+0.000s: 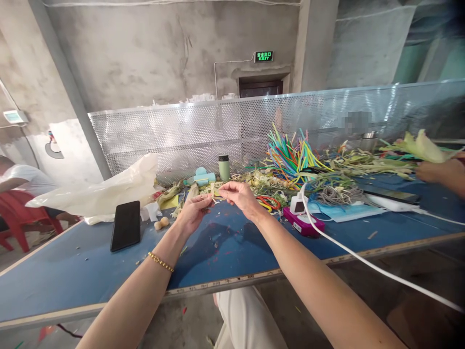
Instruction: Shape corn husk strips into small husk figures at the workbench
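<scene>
Above the blue table point(156, 271), my left hand point(195, 211) pinches a thin pale strip point(213, 190) that looks like dried plant husk. From the other side my right hand point(240, 196) has its thumb and forefinger closed at the same strip; its exact grip is too small to make out. Behind my hands lies a heap of dried husks and stalks point(263, 180). Two small round wooden-looking beads point(162, 223) rest left of my left hand. A bundle of coloured pipe-cleaner-like stems point(292, 155) stands beyond my right hand.
A black phone point(125, 226) and plastic sheet point(101, 189) lie left. A green tumbler point(224, 167) stands at the back by the perforated metal screen point(174, 135). A purple power strip point(303, 222) with a white cable point(348, 249) sits right. Another person's hand point(434, 170) holds husk far right.
</scene>
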